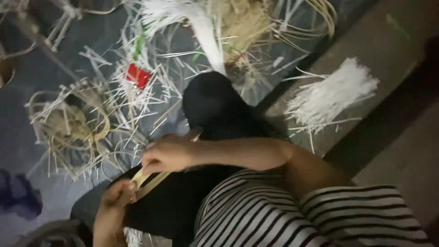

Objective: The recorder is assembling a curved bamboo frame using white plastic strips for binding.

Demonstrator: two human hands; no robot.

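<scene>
Head view looks down on our two hands working at a pale bamboo strip (148,180) over a dark cloth on our lap (173,206). Our right hand (167,154) reaches across from the right, its fingers curled and pinched on the upper part of the strip. Our left hand (114,196) comes up from below — its fingers are closed around the strip's lower end, so the strip runs slanting between the two hands. We wear a striped black-and-white top (283,215), which fills the lower right.

Beyond the hands, the floor (27,137) is littered with thin pale splints. A loose coil of cane (68,121) lies to the left, and a small red thing (138,75) sits among the splints above it. A dark rounded shape (210,103) lies just past our right hand — we cannot tell what it is. A bundle of white strips (329,98) lies on a raised ledge at the right, well apart from the hands.
</scene>
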